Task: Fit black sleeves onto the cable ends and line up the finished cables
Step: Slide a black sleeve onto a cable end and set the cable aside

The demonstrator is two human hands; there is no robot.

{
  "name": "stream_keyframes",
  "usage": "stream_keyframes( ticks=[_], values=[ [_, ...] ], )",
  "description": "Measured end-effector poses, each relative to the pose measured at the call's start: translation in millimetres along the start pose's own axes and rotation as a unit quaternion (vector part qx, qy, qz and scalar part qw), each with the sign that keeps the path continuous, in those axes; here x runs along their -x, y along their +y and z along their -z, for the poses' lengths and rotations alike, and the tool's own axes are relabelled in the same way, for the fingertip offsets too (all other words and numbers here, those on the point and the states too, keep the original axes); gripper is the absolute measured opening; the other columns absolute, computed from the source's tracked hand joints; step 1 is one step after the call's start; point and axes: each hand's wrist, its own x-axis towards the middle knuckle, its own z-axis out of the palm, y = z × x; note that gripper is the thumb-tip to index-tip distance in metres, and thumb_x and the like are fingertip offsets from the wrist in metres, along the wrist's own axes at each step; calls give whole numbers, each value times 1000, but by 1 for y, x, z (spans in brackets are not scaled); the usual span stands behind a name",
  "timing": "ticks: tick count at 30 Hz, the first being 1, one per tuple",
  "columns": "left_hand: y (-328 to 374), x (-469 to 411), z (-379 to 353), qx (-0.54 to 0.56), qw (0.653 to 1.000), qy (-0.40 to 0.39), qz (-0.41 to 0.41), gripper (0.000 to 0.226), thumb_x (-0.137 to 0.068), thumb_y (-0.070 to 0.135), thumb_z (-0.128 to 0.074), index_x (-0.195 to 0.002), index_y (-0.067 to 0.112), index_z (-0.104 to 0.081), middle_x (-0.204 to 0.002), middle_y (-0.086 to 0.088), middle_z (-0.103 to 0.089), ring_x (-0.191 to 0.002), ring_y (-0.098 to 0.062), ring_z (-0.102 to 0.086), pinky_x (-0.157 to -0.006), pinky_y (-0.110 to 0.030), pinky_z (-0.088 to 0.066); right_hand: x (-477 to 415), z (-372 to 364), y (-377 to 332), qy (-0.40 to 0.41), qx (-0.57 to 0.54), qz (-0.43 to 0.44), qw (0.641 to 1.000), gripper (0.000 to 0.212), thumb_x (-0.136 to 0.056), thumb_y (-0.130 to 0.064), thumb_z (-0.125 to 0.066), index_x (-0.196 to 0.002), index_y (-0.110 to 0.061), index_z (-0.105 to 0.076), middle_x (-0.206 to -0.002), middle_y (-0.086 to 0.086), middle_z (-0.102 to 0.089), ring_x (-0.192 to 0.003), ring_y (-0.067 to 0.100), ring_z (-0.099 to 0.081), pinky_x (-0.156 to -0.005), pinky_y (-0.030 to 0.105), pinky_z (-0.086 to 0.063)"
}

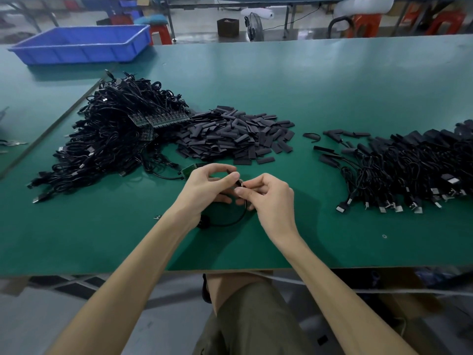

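Observation:
My left hand [204, 190] pinches a black sleeve [231, 172] between thumb and forefinger. My right hand [271, 198] pinches the end of a thin black cable [230, 221] right beside it; the cable loops down under both hands onto the green table [307, 85]. A small green circuit board [190, 171] shows just left of my left hand. Loose black sleeves [238, 135] lie heaped behind my hands. A tangled pile of bare cables [110, 137] sits at the left. Sleeved cables [409, 165] lie in a row at the right.
A blue plastic bin [82, 44] stands at the table's far left corner. A few stray sleeves [312, 135] lie between the sleeve heap and the right row. The table's near edge runs just above my lap. Stools and a fan stand on the floor beyond.

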Motion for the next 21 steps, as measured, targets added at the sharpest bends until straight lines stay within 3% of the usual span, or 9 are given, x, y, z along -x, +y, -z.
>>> stream_keyframes(
  ticks=[14,21],
  values=[
    [1,2,0,-42,998,-40,-22,22,-96,23,-71,-117,18,-72,-92,-13,-78,-77,-29,-74,-80,-35,-62,-1,-2,3,2,29,-4,1000,26,-78,-13,-88,-77,-12,-62,-64,-1,-73,-59,18,-71,-56,33,-56],
    [3,2,5,-54,996,-67,-27,23,-96,22,-70,-119,18,-72,-93,-13,-78,-79,-30,-74,-78,-33,-61,-1,-2,1,-3,23,-16,1000,29,-75,-15,-90,-81,-11,-62,-64,-4,-74,-60,15,-70,-55,27,-54]
  ],
)
